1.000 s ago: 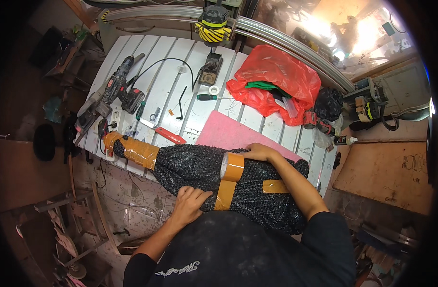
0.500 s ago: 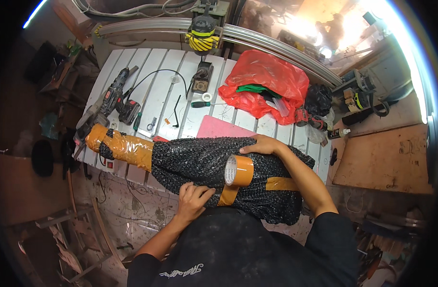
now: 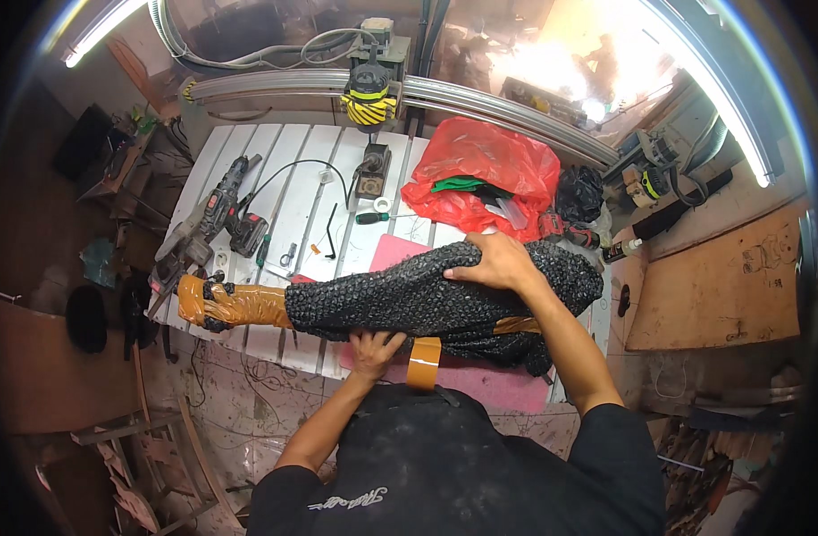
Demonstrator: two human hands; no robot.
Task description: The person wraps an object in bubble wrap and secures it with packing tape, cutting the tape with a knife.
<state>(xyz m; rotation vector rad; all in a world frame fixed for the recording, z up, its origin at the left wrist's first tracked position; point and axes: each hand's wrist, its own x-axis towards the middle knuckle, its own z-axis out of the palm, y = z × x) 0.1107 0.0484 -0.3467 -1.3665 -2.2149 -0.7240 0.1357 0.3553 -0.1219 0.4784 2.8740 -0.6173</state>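
Both hands clasp the black wrapped bundle (image 3: 427, 295): right hand (image 3: 496, 264) atop, left hand (image 3: 373, 347) beneath, fingers curled.

White slatted workbench (image 3: 284, 170) under a long metal rail (image 3: 480, 98), tube lights overhead, perhaps wooden boards (image 3: 721, 286) alongside.

Workshop. White slatted bench (image 3: 293, 192) carries cordless drills (image 3: 214, 214), a screwdriver (image 3: 370, 217), a hex key (image 3: 330, 234) and a spanner (image 3: 286, 257). A metal rail (image 3: 480, 98) runs behind it, bearing a yellow-black striped machine head (image 3: 370, 96). Plywood sheet (image 3: 713, 277) at right; wood scraps (image 3: 132, 482) on floor.
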